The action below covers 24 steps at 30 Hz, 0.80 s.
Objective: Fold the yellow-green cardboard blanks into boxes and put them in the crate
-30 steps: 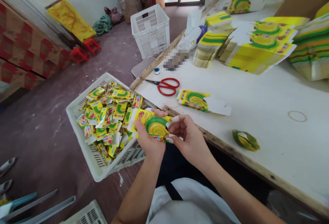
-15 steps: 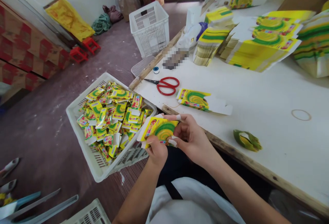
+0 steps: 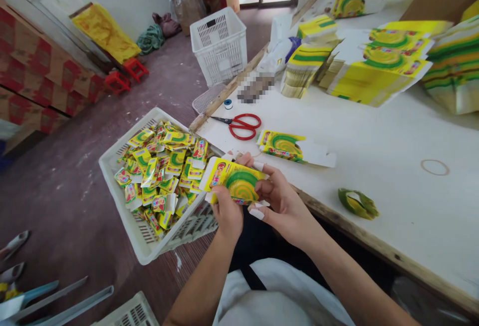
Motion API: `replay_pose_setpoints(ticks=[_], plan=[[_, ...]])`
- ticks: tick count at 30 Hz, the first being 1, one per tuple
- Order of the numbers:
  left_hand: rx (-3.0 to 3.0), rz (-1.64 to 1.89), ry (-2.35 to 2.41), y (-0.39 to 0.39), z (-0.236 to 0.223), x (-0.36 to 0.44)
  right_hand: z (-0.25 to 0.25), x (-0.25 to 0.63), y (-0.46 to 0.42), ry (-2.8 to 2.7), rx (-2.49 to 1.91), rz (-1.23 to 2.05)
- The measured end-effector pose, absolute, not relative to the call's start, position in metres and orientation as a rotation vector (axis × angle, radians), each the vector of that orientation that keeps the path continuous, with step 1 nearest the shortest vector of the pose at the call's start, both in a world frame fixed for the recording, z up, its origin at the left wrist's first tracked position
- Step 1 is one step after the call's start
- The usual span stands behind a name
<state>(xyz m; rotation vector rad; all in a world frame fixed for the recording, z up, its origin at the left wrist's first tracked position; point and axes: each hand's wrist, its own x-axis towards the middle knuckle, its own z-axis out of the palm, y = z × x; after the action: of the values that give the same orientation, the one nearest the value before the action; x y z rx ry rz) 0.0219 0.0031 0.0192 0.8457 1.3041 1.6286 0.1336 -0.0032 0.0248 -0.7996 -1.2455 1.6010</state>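
Between my hands is a small yellow and green printed carton (image 3: pixel 239 181), with white end flaps showing. My left hand (image 3: pixel 227 211) is closed on its left part, thumb across the front face. At the carton's right end my right hand (image 3: pixel 286 201) has its fingers bent around the edge and flap. A second carton (image 3: pixel 282 145) lies flat on the white table (image 3: pixel 374 141) just beyond my right hand. Left of my hands, a white plastic crate (image 3: pixel 130 236) holds a heap of similar small cartons (image 3: pixel 164 166).
Red-handled scissors (image 3: pixel 245 126) and a small spool (image 3: pixel 228 104) lie near the table's wooden edge. Stacks of flat cartons (image 3: pixel 374 76) stand at the back right. A green peel-like piece (image 3: pixel 358 203) and a rubber band (image 3: pixel 434 167) rest at right. Another crate (image 3: pixel 219 44) stands on the floor.
The carton is turned so more of its front face shows. My right fingers have shifted to its right end, and the thumb has come down off the face.
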Motion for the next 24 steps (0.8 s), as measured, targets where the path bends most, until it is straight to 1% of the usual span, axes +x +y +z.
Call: replay_pose_setpoints(ticks=[6, 12, 17, 19, 24], plan=[[0.634, 1.802, 1.189, 0.01, 0.029, 0.02, 0.03, 0.125, -0.012, -1.532, -0.968, 1.442], [0.915, 1.586, 1.21, 0.004, 0.015, 0.011, 0.02, 0.135, 0.003, -1.396, -1.047, 1.355], [0.896, 1.726, 1.351, 0.005, 0.007, 0.005, 0.023, 0.149, 0.009, -1.495, -1.107, 1.181], [0.944, 1.719, 1.342, 0.006, 0.011, -0.002, 0.029, 0.158, 0.011, -1.576, -1.141, 1.044], [1.227, 1.776, 1.351, 0.004, 0.035, -0.021, 0.041, 0.183, 0.022, -1.803, -1.314, 0.445]])
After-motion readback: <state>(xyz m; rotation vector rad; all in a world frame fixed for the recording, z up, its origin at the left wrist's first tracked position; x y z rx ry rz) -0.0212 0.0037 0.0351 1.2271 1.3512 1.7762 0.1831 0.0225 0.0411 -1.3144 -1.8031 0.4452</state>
